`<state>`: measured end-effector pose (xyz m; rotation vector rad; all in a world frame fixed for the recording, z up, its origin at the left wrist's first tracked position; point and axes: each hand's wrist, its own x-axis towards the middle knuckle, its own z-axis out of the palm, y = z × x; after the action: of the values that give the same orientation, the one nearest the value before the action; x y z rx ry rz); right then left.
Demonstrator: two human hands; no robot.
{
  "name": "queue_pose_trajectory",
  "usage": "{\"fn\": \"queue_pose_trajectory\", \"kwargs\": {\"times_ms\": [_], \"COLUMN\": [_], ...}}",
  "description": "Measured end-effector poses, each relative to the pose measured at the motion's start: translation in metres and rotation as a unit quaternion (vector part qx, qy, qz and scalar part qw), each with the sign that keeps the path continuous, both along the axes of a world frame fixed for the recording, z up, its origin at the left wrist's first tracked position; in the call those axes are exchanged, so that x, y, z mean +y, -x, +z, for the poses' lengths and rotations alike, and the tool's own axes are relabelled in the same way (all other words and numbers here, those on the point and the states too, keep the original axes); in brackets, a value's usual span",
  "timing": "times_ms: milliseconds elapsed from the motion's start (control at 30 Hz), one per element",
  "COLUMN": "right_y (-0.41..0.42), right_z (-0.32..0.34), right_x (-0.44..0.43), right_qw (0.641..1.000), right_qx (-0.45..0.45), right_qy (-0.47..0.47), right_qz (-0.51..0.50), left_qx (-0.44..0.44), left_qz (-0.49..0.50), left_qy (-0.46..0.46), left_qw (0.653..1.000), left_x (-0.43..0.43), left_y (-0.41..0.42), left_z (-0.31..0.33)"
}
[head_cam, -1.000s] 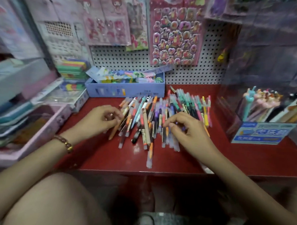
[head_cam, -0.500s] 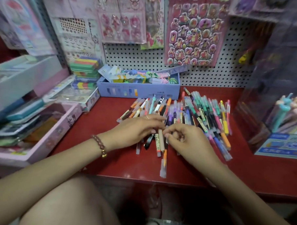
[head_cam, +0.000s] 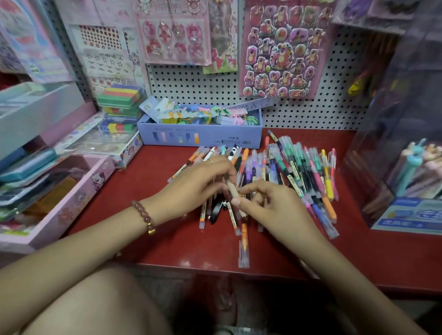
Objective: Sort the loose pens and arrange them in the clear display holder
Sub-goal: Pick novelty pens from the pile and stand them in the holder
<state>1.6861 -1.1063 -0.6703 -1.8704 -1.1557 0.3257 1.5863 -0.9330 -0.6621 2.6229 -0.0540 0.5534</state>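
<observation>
Both hands pinch one beige pen over the pile of loose coloured pens.

The left hand (head_cam: 198, 186) and right hand (head_cam: 275, 208) meet in the middle of the red surface (head_cam: 371, 262), fingers curled and pinching a slim beige pen (head_cam: 231, 188) just above the pile of loose coloured pens (head_cam: 303, 174). The tall clear plastic display holder (head_cam: 402, 103) stands at the right edge; a pale blue cardboard box (head_cam: 201, 136) sits just beyond the pile, on the far side.
</observation>
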Motion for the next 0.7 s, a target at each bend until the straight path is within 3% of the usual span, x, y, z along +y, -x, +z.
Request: {"fn": "queue_pose_trajectory", "kwargs": {"times_ms": [133, 267, 333, 433, 600, 700], "right_y": [0.001, -0.004, -0.009, -0.013, -0.008, -0.003], "right_z": [0.001, 0.000, 0.001, 0.004, 0.007, 0.014], "right_x": [0.001, -0.003, -0.006, -0.009, -0.009, -0.010], "right_qw": [0.999, 0.994, 0.992, 0.991, 0.989, 0.974], "right_qx": [0.037, 0.101, 0.104, 0.102, 0.129, 0.223], "right_qy": [-0.005, -0.028, -0.052, -0.065, -0.047, -0.028], "right_qz": [0.000, -0.037, -0.056, -0.063, -0.046, 0.007], "left_qx": [-0.060, -0.113, -0.036, 0.108, 0.129, 0.133], "left_qz": [0.023, 0.160, 0.211, 0.183, 0.115, 0.119], "left_qy": [0.010, 0.055, 0.043, 0.006, -0.031, -0.031], "left_qw": [0.998, 0.979, 0.976, 0.977, 0.984, 0.983], "left_x": [-0.005, -0.005, 0.003, 0.008, 0.009, 0.015], "left_y": [0.003, 0.002, 0.002, 0.003, -0.003, -0.006], "left_z": [0.009, 0.014, 0.015, 0.008, -0.002, -0.006]}}
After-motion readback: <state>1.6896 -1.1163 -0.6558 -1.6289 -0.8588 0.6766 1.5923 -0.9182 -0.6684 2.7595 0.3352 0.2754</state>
